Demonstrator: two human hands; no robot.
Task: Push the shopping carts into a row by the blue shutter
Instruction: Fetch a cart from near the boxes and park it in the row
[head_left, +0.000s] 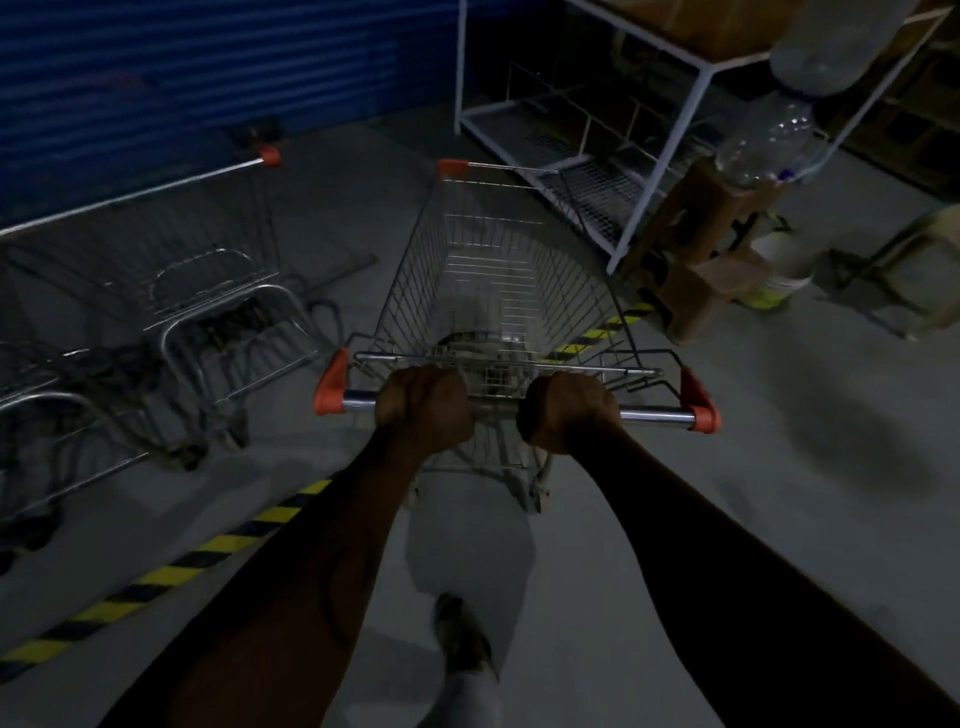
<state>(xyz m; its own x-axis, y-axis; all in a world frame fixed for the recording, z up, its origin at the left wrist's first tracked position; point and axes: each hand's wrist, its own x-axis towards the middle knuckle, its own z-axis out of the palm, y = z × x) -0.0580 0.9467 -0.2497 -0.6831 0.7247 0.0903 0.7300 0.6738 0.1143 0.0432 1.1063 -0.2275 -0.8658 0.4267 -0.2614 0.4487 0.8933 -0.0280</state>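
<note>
The wire shopping cart carries nothing visible in its basket. Left hand and right hand grip its chrome handle bar, fingers curled round it; blue shutter ahead-left, behind parked carts.

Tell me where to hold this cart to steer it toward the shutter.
Hold the cart by its chrome handle bar, from behind, as left hand and right hand do now. Gripping on either side of the bar's middle probably lets it swing left toward the blue shutter.
</note>
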